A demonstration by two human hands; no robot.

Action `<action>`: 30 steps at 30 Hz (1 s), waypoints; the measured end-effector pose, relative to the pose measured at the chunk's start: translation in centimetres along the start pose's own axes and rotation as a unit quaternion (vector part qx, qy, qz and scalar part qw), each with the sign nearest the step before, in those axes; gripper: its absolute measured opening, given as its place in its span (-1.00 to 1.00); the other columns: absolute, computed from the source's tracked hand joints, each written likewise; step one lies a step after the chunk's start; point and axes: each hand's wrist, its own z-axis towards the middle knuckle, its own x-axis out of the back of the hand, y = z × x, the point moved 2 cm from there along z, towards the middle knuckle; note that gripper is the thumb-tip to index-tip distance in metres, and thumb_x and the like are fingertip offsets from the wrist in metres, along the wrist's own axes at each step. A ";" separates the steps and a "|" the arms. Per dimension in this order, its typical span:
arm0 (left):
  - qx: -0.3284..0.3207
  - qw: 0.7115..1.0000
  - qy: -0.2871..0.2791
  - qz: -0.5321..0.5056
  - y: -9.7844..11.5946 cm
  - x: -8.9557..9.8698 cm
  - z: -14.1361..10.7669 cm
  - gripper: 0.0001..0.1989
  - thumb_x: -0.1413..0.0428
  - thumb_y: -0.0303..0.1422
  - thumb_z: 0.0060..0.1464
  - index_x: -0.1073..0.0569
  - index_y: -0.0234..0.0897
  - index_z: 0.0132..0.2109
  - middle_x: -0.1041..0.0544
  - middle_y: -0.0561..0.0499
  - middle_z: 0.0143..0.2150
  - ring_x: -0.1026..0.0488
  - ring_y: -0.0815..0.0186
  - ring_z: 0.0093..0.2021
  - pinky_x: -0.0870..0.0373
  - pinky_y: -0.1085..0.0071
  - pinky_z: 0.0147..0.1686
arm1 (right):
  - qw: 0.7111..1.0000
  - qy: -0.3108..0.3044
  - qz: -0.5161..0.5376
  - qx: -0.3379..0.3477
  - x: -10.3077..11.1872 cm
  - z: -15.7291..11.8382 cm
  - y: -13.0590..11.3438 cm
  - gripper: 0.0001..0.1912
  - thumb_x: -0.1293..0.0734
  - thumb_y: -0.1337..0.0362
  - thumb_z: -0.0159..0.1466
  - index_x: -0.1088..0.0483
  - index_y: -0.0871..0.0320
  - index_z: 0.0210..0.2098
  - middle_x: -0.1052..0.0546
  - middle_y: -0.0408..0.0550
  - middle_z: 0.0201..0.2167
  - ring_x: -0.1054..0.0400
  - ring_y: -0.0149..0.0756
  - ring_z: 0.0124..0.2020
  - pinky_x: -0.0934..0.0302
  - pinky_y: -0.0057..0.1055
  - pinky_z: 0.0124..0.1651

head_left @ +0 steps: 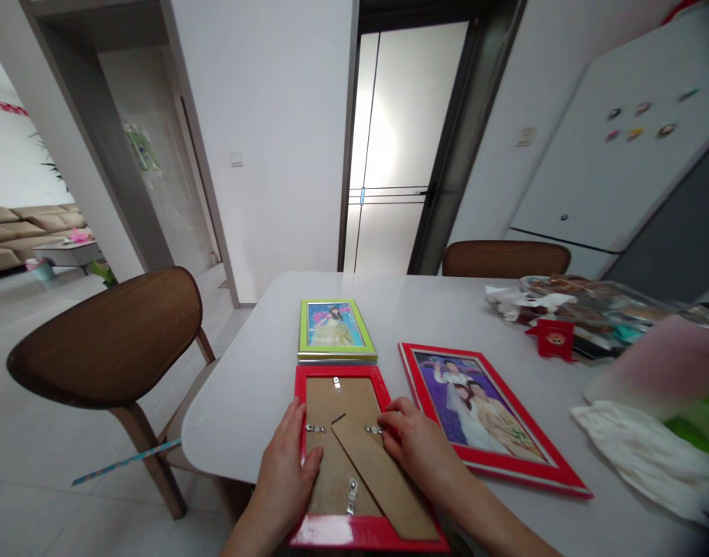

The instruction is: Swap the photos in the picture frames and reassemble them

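A red picture frame (pixel 338 529) lies face down at the table's near edge, its brown backboard (pixel 325 394) showing, with a slanted stand leg (pixel 383 480) on it. My left hand (pixel 288 464) grips the frame's left side, thumb on the backboard and fingers along the outer edge. At the right side, my right hand (pixel 417 445) is closed over the rim, fingertips curled by a metal clip (pixel 373 429). More clips sit at the left (pixel 315 428), top (pixel 337 384) and bottom (pixel 352 497). What lies under the right palm is hidden.
Just beyond stands a green-framed photo (pixel 334 326), lying flat. To the right lies a larger red-framed photo (pixel 475 402). A white cloth (pixel 638 452), a red packet (pixel 555 339) and plastic bags fill the table's right side. Brown chairs (pixel 110 336) stand left and behind.
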 end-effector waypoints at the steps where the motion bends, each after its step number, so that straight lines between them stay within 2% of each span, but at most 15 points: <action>1: -0.003 1.000 0.000 0.001 0.0 0.0 0.1 -0.46 0.01 -0.51 -0.16 -0.21 -0.43 0.06 -0.23 -0.19 0.12 -0.15 0.17 0.11 -0.07 0.22 0.09 | 1.000 0.000 -0.007 -0.002 0.0 0.0 -0.1 -0.76 -0.11 0.37 0.13 -0.41 0.18 -0.39 -0.35 -0.01 -0.33 -0.31 -0.36 -0.37 -0.16 -0.49 -0.29; 4: -0.010 1.000 -0.005 0.006 0.1 0.2 0.2 -0.46 0.03 -0.52 -0.16 -0.20 -0.45 0.07 -0.22 -0.20 0.12 -0.15 0.18 0.11 -0.06 0.22 0.09 | 0.999 -0.001 -0.034 -0.018 -0.1 0.3 -0.2 -0.74 -0.09 0.36 0.15 -0.40 0.17 -0.41 -0.36 -0.02 -0.36 -0.31 -0.37 -0.41 -0.14 -0.49 -0.35; 8: -0.015 1.000 -0.011 0.011 0.0 0.2 0.2 -0.46 0.05 -0.52 -0.14 -0.18 -0.46 0.08 -0.20 -0.21 0.13 -0.13 0.20 0.12 -0.05 0.24 0.10 | 0.999 0.003 -0.050 -0.017 -0.2 0.9 0.1 -0.74 -0.08 0.39 0.15 -0.39 0.16 -0.36 -0.38 -0.02 -0.39 -0.32 -0.34 -0.38 -0.11 -0.49 -0.35; 12: -0.012 1.000 0.003 -0.002 -0.4 -0.1 0.1 -0.46 0.04 -0.52 -0.14 -0.19 -0.41 0.08 -0.21 -0.16 0.13 -0.14 0.23 0.12 -0.04 0.25 0.10 | 0.997 0.029 -0.065 -0.018 0.1 1.0 -0.1 -0.72 -0.09 0.34 0.16 -0.35 0.15 -0.20 -0.38 0.00 -0.34 -0.31 -0.31 -0.37 -0.11 -0.45 -0.37; 15: -0.014 1.000 0.009 0.006 -0.7 -0.4 0.1 -0.47 0.04 -0.51 -0.13 -0.18 -0.42 0.08 -0.22 -0.17 0.13 -0.15 0.23 0.12 -0.06 0.26 0.10 | 0.997 0.062 -0.038 0.035 0.4 1.2 -2.1 -0.71 -0.11 0.31 0.17 -0.34 0.14 -0.15 -0.38 0.02 -0.28 -0.26 -0.28 -0.26 -0.11 -0.41 -0.25; 18: -0.029 0.999 0.003 0.037 -1.0 -0.6 0.2 -0.50 0.07 -0.49 -0.08 -0.16 -0.47 0.08 -0.20 -0.22 0.13 -0.14 0.23 0.12 -0.08 0.26 0.09 | 0.993 0.023 0.012 0.116 -0.6 1.9 -5.1 -0.78 -0.15 0.30 0.16 -0.41 0.13 -0.31 -0.39 -0.03 -0.32 -0.23 -0.32 -0.24 -0.09 -0.44 -0.20; 22: -0.040 0.997 -0.002 0.062 -1.1 -0.7 0.3 -0.53 0.10 -0.48 -0.05 -0.17 -0.49 0.07 -0.22 -0.24 0.12 -0.16 0.23 0.11 -0.10 0.27 0.08 | 0.992 0.002 0.010 0.124 -2.6 3.4 -7.6 -0.82 -0.18 0.31 0.14 -0.40 0.16 -0.47 -0.39 -0.07 -0.42 -0.23 -0.36 -0.31 -0.08 -0.48 -0.26; 26: -0.051 0.996 0.001 0.069 -1.2 -0.7 0.2 -0.50 0.09 -0.50 -0.08 -0.17 -0.50 0.07 -0.22 -0.24 0.12 -0.15 0.22 0.11 -0.09 0.27 0.09 | 0.995 0.015 0.001 0.101 -3.7 4.2 -7.1 -0.80 -0.15 0.32 0.16 -0.39 0.18 -0.47 -0.38 -0.06 -0.42 -0.23 -0.37 -0.33 -0.07 -0.49 -0.27; 30: -0.047 0.996 -0.005 0.071 -1.2 -0.7 0.1 -0.49 0.11 -0.52 -0.08 -0.14 -0.56 0.09 -0.19 -0.28 0.13 -0.13 0.21 0.12 -0.09 0.25 0.09 | 0.997 0.042 -0.011 0.070 -3.2 4.7 -5.1 -0.80 -0.15 0.28 0.17 -0.38 0.20 -0.36 -0.37 -0.02 -0.32 -0.20 -0.32 -0.25 -0.05 -0.46 -0.19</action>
